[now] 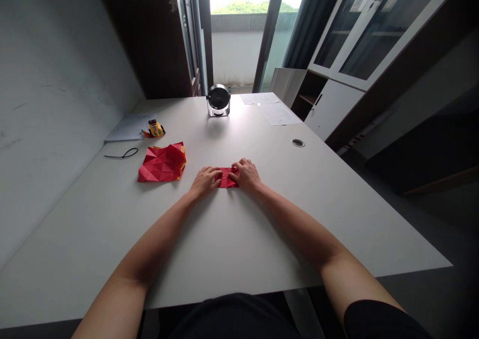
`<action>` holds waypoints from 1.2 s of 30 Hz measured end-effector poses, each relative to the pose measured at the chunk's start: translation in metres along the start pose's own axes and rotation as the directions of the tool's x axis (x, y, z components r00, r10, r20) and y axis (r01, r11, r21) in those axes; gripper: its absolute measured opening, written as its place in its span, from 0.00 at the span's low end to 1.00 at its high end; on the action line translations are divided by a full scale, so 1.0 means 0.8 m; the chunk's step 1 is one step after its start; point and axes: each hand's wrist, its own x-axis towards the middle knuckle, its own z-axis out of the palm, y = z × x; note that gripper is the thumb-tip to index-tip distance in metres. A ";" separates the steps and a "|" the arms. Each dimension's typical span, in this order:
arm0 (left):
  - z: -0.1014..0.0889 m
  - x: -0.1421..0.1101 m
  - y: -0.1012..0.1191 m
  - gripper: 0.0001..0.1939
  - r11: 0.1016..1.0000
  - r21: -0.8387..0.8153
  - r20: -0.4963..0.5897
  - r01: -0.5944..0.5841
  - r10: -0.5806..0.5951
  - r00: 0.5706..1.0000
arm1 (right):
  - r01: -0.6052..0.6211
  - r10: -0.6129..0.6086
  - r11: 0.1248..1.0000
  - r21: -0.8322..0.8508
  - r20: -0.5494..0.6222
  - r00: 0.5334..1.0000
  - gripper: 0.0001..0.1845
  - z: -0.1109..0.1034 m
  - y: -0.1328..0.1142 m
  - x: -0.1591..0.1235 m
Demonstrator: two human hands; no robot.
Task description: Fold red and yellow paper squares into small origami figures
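A small folded piece of red paper (226, 178) lies on the white table in front of me, with crease lines across its face. My left hand (205, 180) grips its left edge between thumb and fingers. On the opposite side, my right hand (246, 173) pinches the right edge, its thumb lying on top of the paper. The fingers of both hands partly cover the paper's ends. Further left rests a larger stack of creased red paper sheets (162, 163), with orange-yellow showing along its right edge; neither hand touches it.
Beyond the stack are a black cable tie (123, 154), a yellow toy-like object (154, 129) and white papers (129, 128). A small round fan-like device (218, 99) stands at the table's far edge. More sheets (279, 113) and a cable hole (298, 143) are on the right.
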 end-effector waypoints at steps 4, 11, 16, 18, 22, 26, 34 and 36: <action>-0.001 0.000 0.001 0.20 1.000 -0.001 0.023 0.027 -0.027 0.999 | -0.064 0.064 0.998 -0.009 -0.021 0.998 0.13 0.000 0.007 0.003; 0.001 -0.001 -0.001 0.20 1.000 -0.005 0.023 0.024 -0.023 0.999 | -0.126 0.132 0.981 0.145 -0.029 0.991 0.08 0.000 0.011 0.006; 0.001 -0.002 -0.002 0.17 1.000 0.003 0.021 0.015 -0.015 1.000 | -0.145 0.155 0.929 0.340 -0.002 0.988 0.09 -0.002 0.004 0.004; 0.001 -0.002 0.000 0.15 1.000 0.002 0.022 0.015 -0.015 1.000 | -0.138 0.151 0.920 0.367 -0.006 0.989 0.12 -0.002 0.003 0.004; 0.000 -0.001 0.003 0.13 1.000 -0.010 0.015 0.024 -0.024 1.000 | -0.108 0.114 0.895 0.432 0.012 0.993 0.14 0.000 0.003 0.003; -0.001 -0.002 0.004 0.09 0.997 -0.070 -0.029 0.031 -0.033 0.999 | -0.042 0.059 0.844 0.534 -0.014 0.998 0.13 0.002 0.001 0.002; 0.000 -0.002 0.001 0.21 0.988 -0.133 -0.127 0.081 -0.098 0.987 | 0.144 -0.047 0.757 0.638 -0.166 0.985 0.10 0.001 -0.008 -0.001; 0.000 -0.002 0.000 0.22 0.991 -0.123 -0.128 0.060 -0.076 0.989 | 0.188 -0.070 0.743 0.643 -0.204 0.976 0.10 0.001 -0.008 -0.001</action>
